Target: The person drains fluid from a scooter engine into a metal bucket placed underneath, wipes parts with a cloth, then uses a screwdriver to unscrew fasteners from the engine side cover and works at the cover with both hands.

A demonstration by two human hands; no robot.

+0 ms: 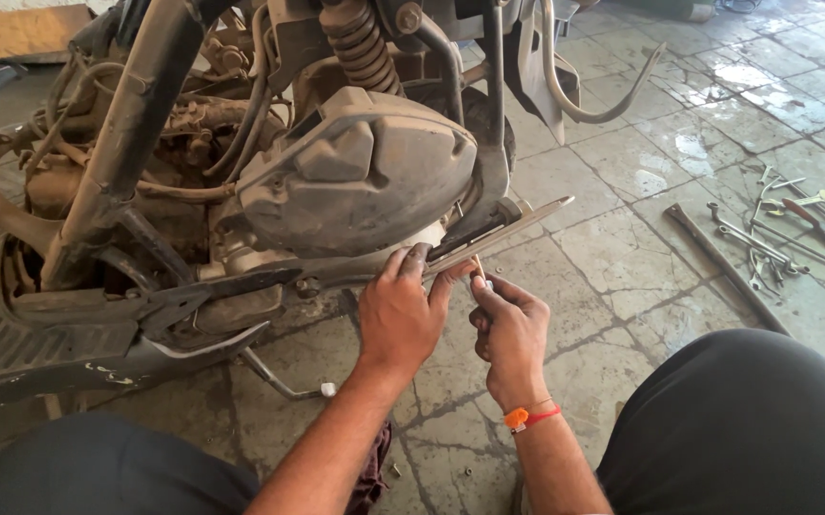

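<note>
That flat metal bar (498,234) jutting from under the scooter's dusty engine cover (360,172) looks stiff, thin and grimy — probably best pinched near its inner end, where it meets the frame. The left hand (401,315) is doing that, fingers curled on the bar's edge. The right hand (510,329) sits just below, closed around a slim pin-like tool (479,269) — wrist bent up.

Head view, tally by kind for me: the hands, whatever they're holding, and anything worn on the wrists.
hands: 2, left hand and right hand
flat metal strip: 1, pinched by the left
thin pin: 1, in the right
wrist thread, orange-red: 1
total: 5
</note>
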